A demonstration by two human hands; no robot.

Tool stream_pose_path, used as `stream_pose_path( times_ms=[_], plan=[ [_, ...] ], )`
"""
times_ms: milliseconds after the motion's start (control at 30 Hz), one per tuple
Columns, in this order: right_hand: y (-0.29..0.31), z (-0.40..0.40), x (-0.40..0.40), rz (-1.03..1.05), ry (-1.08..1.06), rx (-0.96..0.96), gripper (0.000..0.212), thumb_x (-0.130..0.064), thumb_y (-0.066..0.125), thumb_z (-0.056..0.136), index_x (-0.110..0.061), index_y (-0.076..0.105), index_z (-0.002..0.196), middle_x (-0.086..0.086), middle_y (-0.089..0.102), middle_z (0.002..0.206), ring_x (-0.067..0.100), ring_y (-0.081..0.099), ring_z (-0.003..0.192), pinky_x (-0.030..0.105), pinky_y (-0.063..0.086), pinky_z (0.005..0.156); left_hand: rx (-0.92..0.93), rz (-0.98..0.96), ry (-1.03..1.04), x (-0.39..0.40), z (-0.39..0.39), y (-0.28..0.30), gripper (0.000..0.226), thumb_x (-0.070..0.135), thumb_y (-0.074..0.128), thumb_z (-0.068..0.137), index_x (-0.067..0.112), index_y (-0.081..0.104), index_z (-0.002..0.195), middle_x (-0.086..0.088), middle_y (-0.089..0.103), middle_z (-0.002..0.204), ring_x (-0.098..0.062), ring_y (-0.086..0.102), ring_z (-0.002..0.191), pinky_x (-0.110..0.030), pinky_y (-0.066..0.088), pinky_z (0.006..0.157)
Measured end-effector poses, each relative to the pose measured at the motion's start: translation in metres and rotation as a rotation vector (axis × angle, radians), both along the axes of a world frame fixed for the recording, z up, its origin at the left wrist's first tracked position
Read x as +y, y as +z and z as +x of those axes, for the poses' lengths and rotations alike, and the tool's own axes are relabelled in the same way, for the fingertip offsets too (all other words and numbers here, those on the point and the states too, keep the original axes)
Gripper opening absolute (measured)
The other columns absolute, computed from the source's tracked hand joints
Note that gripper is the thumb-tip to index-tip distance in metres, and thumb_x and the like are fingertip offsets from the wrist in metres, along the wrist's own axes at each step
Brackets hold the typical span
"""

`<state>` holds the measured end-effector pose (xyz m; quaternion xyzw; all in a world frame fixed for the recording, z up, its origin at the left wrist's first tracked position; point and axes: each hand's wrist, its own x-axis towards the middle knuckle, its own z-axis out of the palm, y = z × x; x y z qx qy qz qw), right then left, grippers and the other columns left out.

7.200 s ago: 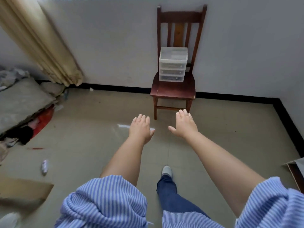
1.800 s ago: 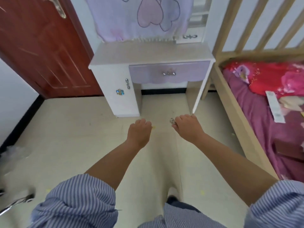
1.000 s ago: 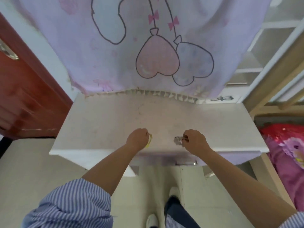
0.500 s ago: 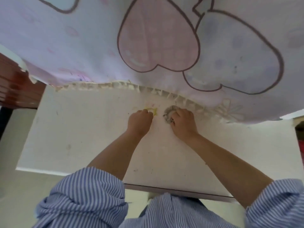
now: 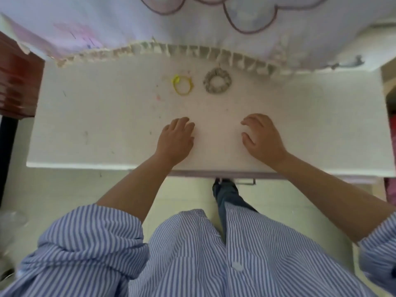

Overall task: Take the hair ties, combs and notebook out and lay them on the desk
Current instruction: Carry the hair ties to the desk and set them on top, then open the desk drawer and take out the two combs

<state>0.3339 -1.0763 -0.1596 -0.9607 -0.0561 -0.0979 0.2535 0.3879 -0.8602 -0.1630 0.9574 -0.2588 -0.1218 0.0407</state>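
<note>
Two hair ties lie side by side near the back of the white desk (image 5: 96,125): a thin yellow hair tie (image 5: 182,85) on the left and a thick grey scrunchie (image 5: 217,80) on the right. My left hand (image 5: 175,142) hovers over the desk's front half, below the yellow tie, fingers loosely spread and holding nothing. My right hand (image 5: 262,139) is level with it, below and right of the scrunchie, fingers curled apart and empty. No comb or notebook is in view.
A pale purple cloth with heart outlines (image 5: 192,22) hangs over the desk's back edge, ending in a lace fringe. A red-brown door (image 5: 17,82) stands at the left. The drawer handle (image 5: 244,181) shows under the desk's front edge. A bed edge is at far right.
Both hands have let go of the hair ties at the back of the desk and drawn back toward the front edge. The ties now lie free.
</note>
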Motion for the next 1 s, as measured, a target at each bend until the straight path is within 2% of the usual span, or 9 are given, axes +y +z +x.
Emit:
stream_pose_path(
  times_ms=[100,233,333,467,667,767,833,900,1000],
  plan=[
    [-0.009,-0.071,0.006,0.034,0.078,-0.034,0.024,-0.004,0.048,0.075,0.012,0.065,0.076,0.026,0.069,0.069,0.038,0.068,0.066,0.032,0.049,0.067,-0.022,-0.035,-0.025,0.008,-0.067,-0.01,0.042,0.005,0.065,0.078,-0.006,0.056,0.118,-0.027,0.055,0.13,-0.042,0.051,0.121,-0.05,0.047,0.093],
    [-0.032,-0.128,0.017,-0.022,0.11,0.077,0.013,0.003,0.054,0.073,0.01,0.065,0.071,0.026,0.067,0.066,0.037,0.065,0.06,0.038,0.058,0.052,0.06,0.111,0.015,0.01,-0.13,-0.037,0.063,0.018,0.048,0.092,0.001,0.017,0.145,-0.017,0.013,0.156,-0.03,0.01,0.144,-0.042,0.016,0.117],
    [-0.057,-0.133,0.023,-0.187,0.065,0.294,0.018,0.003,0.066,0.074,0.01,0.062,0.09,0.031,0.066,0.088,0.042,0.065,0.082,0.046,0.054,0.069,0.05,0.11,0.095,0.001,-0.148,-0.048,0.073,0.013,0.048,0.089,0.0,0.005,0.146,-0.016,0.002,0.157,-0.028,0.001,0.145,-0.041,0.009,0.119],
    [-0.092,-0.131,0.031,-0.304,-0.063,0.532,0.038,-0.016,0.045,0.091,0.001,0.045,0.125,0.018,0.054,0.127,0.026,0.043,0.123,0.04,0.03,0.106,-0.011,0.079,0.188,-0.012,-0.153,-0.06,0.074,0.009,0.05,0.087,-0.003,0.004,0.145,-0.019,0.002,0.157,-0.031,0.0,0.145,-0.04,0.009,0.119],
    [-0.102,-0.126,0.033,-0.301,-0.171,0.516,0.031,-0.002,0.044,0.087,0.002,0.05,0.117,0.02,0.058,0.12,0.028,0.039,0.12,0.042,0.031,0.098,-0.122,0.032,0.272,-0.022,-0.158,-0.067,0.064,0.014,0.049,0.091,-0.005,0.016,0.143,-0.023,0.018,0.153,-0.035,0.012,0.143,-0.041,0.015,0.117],
    [-0.096,-0.132,0.039,-0.272,-0.179,0.565,0.032,-0.001,0.047,0.084,0.002,0.05,0.116,0.019,0.056,0.12,0.029,0.036,0.122,0.041,0.032,0.097,-0.21,0.063,0.283,-0.026,-0.151,-0.059,0.048,0.018,0.053,0.09,-0.002,0.042,0.133,-0.026,0.047,0.135,-0.038,0.043,0.125,-0.042,0.033,0.107],
    [-0.092,-0.145,0.044,-0.267,-0.182,0.588,0.031,-0.005,0.049,0.084,0.0,0.051,0.114,0.017,0.056,0.121,0.031,0.036,0.123,0.041,0.033,0.098,-0.315,0.088,0.197,-0.024,-0.151,-0.051,0.026,0.014,0.07,0.077,-0.002,0.065,0.096,-0.024,0.067,0.096,-0.037,0.064,0.091,-0.039,0.052,0.085],
    [-0.091,-0.162,0.045,-0.261,-0.18,0.598,0.03,-0.008,0.051,0.084,0.0,0.052,0.113,0.017,0.055,0.122,0.031,0.036,0.122,0.041,0.032,0.097,-0.314,0.117,0.128,-0.017,-0.159,-0.047,0.022,0.014,0.079,0.068,-0.001,0.065,0.074,-0.02,0.067,0.074,-0.035,0.066,0.072,-0.037,0.056,0.068],
    [-0.09,-0.186,0.047,-0.248,-0.179,0.602,0.031,-0.011,0.052,0.084,0.001,0.053,0.112,0.017,0.055,0.123,0.03,0.037,0.122,0.041,0.031,0.099,-0.273,0.072,0.086,-0.005,-0.178,-0.049,0.024,0.017,0.081,0.067,0.0,0.064,0.069,-0.018,0.066,0.069,-0.035,0.065,0.066,-0.034,0.056,0.063]
  ],
)
